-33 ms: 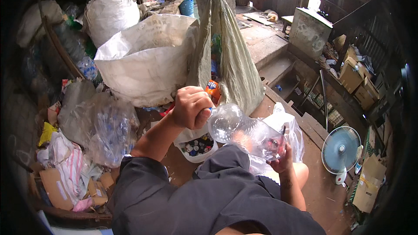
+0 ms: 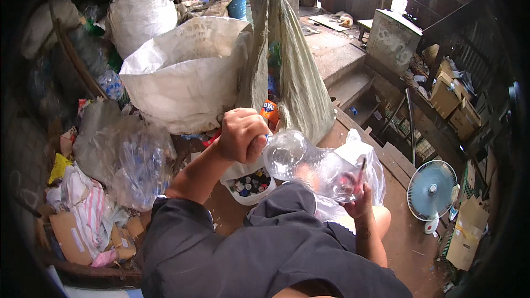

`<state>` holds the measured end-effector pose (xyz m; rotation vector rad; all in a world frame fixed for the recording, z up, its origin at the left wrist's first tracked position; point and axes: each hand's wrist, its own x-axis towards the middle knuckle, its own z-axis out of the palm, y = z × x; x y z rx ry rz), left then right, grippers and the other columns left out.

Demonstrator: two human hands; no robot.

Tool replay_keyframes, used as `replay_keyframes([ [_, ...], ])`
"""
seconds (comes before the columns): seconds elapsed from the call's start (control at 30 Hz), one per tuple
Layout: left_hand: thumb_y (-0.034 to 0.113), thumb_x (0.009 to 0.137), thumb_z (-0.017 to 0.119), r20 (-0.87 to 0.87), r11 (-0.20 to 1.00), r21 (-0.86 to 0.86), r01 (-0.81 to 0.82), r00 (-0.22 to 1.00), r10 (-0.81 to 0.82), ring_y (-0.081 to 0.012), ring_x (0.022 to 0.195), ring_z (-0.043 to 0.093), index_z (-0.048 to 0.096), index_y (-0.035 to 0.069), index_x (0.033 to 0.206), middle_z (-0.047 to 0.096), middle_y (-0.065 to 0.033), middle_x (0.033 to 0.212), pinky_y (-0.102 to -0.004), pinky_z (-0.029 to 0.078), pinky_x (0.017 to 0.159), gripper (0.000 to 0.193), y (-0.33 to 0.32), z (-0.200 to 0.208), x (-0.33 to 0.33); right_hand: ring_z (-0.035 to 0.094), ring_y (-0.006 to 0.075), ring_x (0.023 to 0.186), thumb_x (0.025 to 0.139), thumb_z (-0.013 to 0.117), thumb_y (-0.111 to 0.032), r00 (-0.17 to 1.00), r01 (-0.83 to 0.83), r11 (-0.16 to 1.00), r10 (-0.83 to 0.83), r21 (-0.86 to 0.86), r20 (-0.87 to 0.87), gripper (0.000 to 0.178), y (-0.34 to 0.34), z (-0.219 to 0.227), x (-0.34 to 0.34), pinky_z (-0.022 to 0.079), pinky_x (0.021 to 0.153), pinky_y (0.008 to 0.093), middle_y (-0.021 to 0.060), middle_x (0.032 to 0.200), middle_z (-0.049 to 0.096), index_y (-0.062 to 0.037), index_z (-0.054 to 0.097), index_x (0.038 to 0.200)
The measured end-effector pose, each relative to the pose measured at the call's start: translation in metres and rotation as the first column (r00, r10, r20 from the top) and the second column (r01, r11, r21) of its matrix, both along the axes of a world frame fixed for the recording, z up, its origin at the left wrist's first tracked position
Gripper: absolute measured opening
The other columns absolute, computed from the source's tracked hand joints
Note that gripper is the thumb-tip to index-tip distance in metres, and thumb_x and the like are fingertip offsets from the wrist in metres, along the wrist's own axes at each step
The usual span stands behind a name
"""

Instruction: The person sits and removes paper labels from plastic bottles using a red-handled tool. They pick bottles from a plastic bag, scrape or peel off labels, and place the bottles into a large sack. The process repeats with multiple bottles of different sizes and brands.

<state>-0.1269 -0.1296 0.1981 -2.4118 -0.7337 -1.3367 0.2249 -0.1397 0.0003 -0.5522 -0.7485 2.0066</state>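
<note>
A large clear plastic bottle [image 2: 284, 157] lies slantwise in front of me, between my two hands. My left hand [image 2: 243, 135] is closed in a fist round its neck end; a bit of blue shows beside the thumb. My right hand [image 2: 360, 205] grips the bottle near its base, with the fingers partly hidden behind the plastic. A thin dark object [image 2: 362, 166] sticks up by the right fingers, and something red shows through the bottle there; I cannot make out either. Below my left hand stands a white tub [image 2: 264, 197] holding many bottle caps [image 2: 247, 183].
A big open white sack [image 2: 182, 94] stands ahead on the left, beside a hanging grey-green sack [image 2: 301, 77]. Bagged plastic [image 2: 141, 160] and cardboard [image 2: 70, 237] lie left. A blue fan [image 2: 432, 190] is on the right. Steps [image 2: 350, 85] rise beyond, where an animal [image 2: 345, 19] lies.
The thin dark object by my right hand has tipped slightly to the right, and the right fingers have shifted a little. My left hand stays on the bottle's neck.
</note>
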Motion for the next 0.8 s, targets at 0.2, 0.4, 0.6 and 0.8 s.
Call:
replay_keyframes([
  [0.2,0.023,0.083,0.047,0.023,0.998,-0.058,0.029,0.999,-0.028,-0.0302,0.052,0.052,0.050,0.005,0.065,0.052,-0.0093,0.059,-0.0384,0.043,0.051,0.025,0.013,-0.007,-0.007,0.059,0.0297,0.093,0.074,0.050,-0.062,0.985,-0.150,0.986,0.155,-0.070,0.072,0.081,0.005,0.034,-0.008,0.049,0.073,0.0336,0.0240,0.104,0.058,-0.0019,0.038,0.127],
  [0.4,0.037,0.091,0.043,-0.086,0.644,-0.614,-0.457,0.850,0.521,-0.0358,0.065,0.059,0.057,0.001,0.082,0.053,-0.0214,0.062,-0.0399,0.043,0.057,0.040,0.018,-0.020,-0.006,0.058,0.0219,0.092,0.074,0.056,-0.047,0.892,0.235,0.896,-0.353,0.377,0.283,0.076,0.004,0.005,-0.008,0.048,0.078,0.0321,0.0162,0.105,0.059,-0.0010,0.034,0.131],
  [0.6,0.008,0.080,0.065,0.536,0.357,-0.802,0.479,0.841,0.074,-0.0086,0.090,0.056,0.057,0.002,0.113,0.062,-0.0060,0.098,-0.0252,0.047,0.080,0.034,0.015,-0.053,-0.032,0.055,0.0268,0.103,0.078,0.050,-0.033,0.958,0.223,0.975,-0.221,0.013,0.182,0.059,0.008,0.014,0.001,0.041,0.091,0.0344,0.0177,0.117,0.053,0.0020,0.042,0.125],
  [0.8,0.027,0.086,0.060,0.245,0.072,-0.969,0.235,0.898,0.364,-0.0067,0.080,0.054,0.057,0.002,0.113,0.059,-0.0021,0.092,-0.0231,0.046,0.075,0.037,0.028,-0.085,-0.053,0.055,0.0228,0.102,0.074,0.054,-0.025,0.841,0.257,0.906,-0.381,0.335,0.385,0.063,0.003,0.025,-0.007,0.041,0.087,0.0314,0.0175,0.110,0.057,0.0055,0.037,0.126],
])
